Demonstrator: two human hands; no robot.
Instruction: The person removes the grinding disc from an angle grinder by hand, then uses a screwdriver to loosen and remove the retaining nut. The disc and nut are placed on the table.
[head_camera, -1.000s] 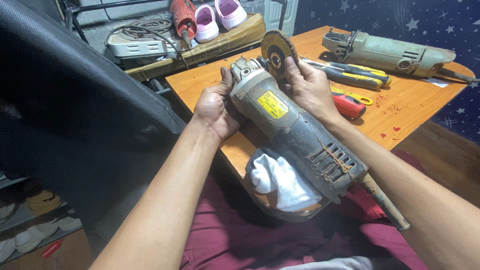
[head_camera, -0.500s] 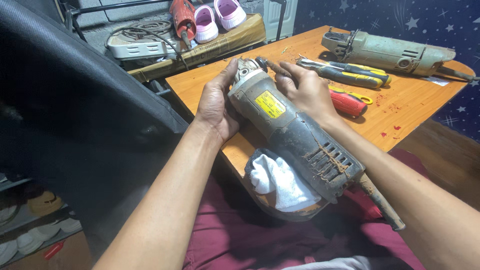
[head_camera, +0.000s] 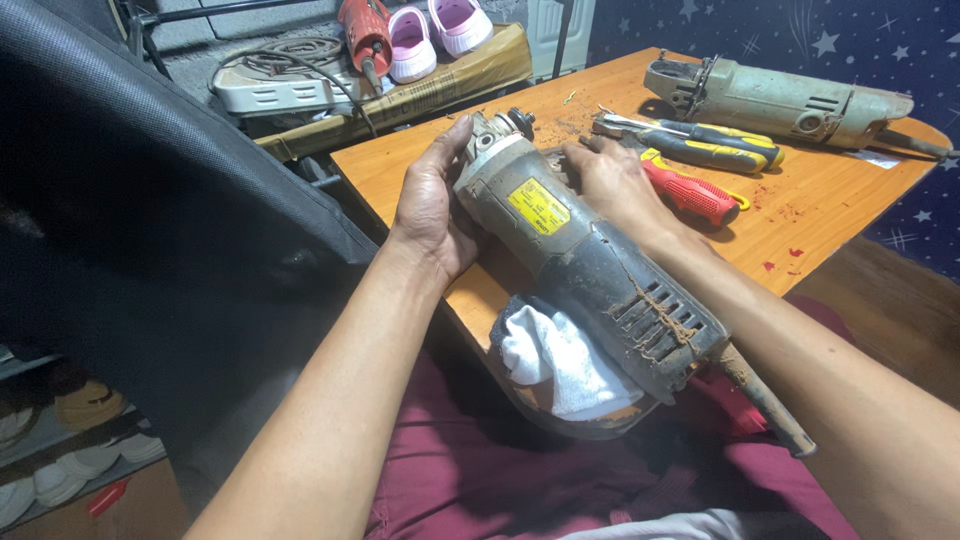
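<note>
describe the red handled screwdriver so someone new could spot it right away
On the orange wooden table, look just past the right hand. The red-handled screwdriver lies there, nearer the person than the blue-and-yellow screwdriver; it is the only all-red ribbed handle.

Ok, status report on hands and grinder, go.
Left hand gripping angle grinder near its head. Right hand on the far side. Screwdrivers lying close beside.

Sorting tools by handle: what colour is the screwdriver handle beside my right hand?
Red, ribbed screwdriver handle, just beyond the right hand; the head view shows it.
</note>
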